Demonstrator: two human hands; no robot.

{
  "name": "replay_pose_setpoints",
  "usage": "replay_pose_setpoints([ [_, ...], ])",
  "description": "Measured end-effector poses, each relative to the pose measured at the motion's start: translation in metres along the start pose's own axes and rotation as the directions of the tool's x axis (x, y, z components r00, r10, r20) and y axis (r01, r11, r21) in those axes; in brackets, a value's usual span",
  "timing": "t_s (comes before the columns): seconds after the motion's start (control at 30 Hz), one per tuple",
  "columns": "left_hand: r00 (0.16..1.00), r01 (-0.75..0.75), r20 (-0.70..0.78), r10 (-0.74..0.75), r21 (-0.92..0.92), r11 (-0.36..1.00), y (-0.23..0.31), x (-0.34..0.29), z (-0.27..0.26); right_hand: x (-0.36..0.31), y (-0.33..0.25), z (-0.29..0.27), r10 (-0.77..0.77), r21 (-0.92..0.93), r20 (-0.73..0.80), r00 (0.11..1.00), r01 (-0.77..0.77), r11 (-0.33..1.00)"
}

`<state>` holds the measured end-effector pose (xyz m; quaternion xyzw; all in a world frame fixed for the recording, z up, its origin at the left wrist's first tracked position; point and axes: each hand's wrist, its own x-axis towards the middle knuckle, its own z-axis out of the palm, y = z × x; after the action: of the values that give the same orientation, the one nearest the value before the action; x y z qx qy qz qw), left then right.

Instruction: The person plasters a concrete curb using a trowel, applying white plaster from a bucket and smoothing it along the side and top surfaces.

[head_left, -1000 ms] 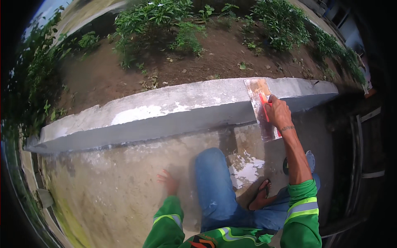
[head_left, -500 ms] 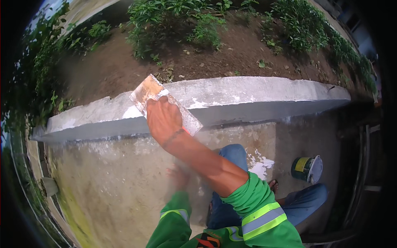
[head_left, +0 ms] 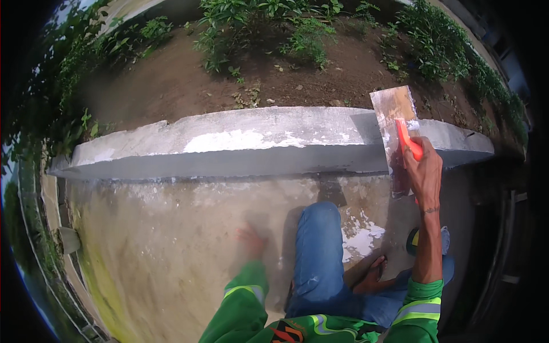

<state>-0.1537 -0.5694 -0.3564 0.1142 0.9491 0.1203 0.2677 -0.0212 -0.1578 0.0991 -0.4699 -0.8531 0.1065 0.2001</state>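
In my right hand [head_left: 424, 174] is a plastering trowel [head_left: 388, 128], its fingers wrapped round the orange-red handle. The flat rectangular blade is smeared with white and brown and is held over the right part of a low concrete curb [head_left: 320, 117]. Along the curb's top edge spreads a wet-looking white coat of plaster [head_left: 246, 140]. My left hand [head_left: 251, 240] is low over the concrete floor, fingers apart and holding nothing; haze blurs it, and I cannot tell if it touches the floor.
Behind the curb lies a soil bed [head_left: 183, 74] with green plants [head_left: 311, 43]. White splatter [head_left: 363, 234] marks the floor beside my bent knee [head_left: 320, 234]. A dark green bucket [head_left: 444, 240] is partly hidden behind my right forearm. A grey pot [head_left: 70, 240] stands far left.
My right hand has swung with the trowel from the curb's left-middle to its right part. The white strip on the curb is now uncovered. My left hand stays low.
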Motion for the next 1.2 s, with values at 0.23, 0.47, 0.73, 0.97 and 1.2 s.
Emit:
replay_pose_setpoints([
  [0.23, 0.999, -0.033, 0.039, 0.029, 0.114, 0.993, 0.001, 0.004, 0.006, -0.068, -0.055, 0.029, 0.09, 0.952, 0.105, 0.99, -0.127, 0.28],
  [0.47, 0.994, -0.029, 0.109, 0.021, 0.077, 0.997, 0.006, 0.001, 0.002, -0.133, -0.132, 0.13, -0.178, 0.96, 0.217, 0.96, -0.243, -0.141],
  [0.73, 0.976, 0.027, 0.217, -0.033, 0.028, 0.999, 0.043, -0.006, -0.013, -0.152, -0.201, 0.22, -0.406, 0.933, 0.359, 0.841, -0.329, 0.143],
  [0.97, 0.971, 0.071, 0.226, -0.084, 0.062, 0.995, 0.036, -0.005, -0.032, -0.155, -0.216, 0.258, -0.31, 0.943, 0.331, 0.891, -0.3, 0.143],
  [1.2, 0.948, 0.071, 0.311, -0.07, 0.008, 0.997, 0.065, -0.014, -0.013, -0.138, -0.151, 0.263, -0.11, 0.919, 0.34, 0.934, -0.306, 0.247],
])
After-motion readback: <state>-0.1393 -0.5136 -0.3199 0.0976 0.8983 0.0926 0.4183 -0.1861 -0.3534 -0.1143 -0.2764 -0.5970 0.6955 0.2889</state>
